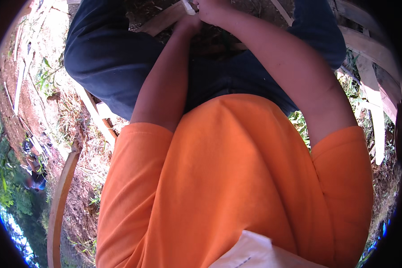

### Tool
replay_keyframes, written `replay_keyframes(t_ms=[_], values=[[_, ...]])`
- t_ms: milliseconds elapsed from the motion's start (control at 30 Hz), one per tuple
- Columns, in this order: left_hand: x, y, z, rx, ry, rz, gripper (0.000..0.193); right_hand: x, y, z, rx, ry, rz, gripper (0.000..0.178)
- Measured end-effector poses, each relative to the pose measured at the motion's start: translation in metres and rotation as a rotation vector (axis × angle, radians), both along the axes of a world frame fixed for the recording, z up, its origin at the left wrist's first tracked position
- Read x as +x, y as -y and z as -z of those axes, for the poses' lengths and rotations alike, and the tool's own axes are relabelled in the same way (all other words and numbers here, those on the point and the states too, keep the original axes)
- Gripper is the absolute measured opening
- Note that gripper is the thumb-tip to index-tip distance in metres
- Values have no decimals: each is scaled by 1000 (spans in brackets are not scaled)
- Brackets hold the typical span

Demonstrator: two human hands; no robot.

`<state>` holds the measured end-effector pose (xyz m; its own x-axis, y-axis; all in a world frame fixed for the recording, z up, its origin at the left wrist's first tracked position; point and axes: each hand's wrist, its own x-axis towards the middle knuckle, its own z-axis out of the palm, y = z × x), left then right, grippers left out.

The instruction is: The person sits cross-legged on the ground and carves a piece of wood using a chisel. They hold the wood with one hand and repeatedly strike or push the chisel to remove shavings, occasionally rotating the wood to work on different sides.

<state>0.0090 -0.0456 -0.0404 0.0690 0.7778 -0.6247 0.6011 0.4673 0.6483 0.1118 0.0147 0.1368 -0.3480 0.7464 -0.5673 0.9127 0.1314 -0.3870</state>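
Note:
Both my hands are together at the top edge of the head view, between my spread knees. My left hand [190,23] reaches up beside a wooden board [163,20]; its fingers are hidden. Just right of it, my right hand [213,10] is closed, fingers curled; what it holds, if anything, is cut off by the picture's edge. A narrow whitish strip [188,6] shows between the two hands, its lower end against my left hand. I cannot tell which hand grips it.
A long curved-looking timber [61,207] rises at the lower left. Wooden slats [374,105] stand at the right, with more boards [96,114] behind my left leg. Reddish soil, dry grass and loose sticks [20,85] lie at the left. Farther off, a person [36,176] appears small.

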Motion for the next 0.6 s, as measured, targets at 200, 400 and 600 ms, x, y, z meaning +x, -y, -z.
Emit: replay_keyframes(t_ms=[200, 400, 600], values=[[6, -18, -38, -45, -125, 272, 71, -8, -18, 76, 35, -8, 551, 25], [13, -1, -43, -162, -23, -103, 65, -1, -31, 22, -44, -78, 342, 26], [12, -4, -16, -136, -10, 30, 69, 29, 9, -4, -179, -137, 219, 27]])
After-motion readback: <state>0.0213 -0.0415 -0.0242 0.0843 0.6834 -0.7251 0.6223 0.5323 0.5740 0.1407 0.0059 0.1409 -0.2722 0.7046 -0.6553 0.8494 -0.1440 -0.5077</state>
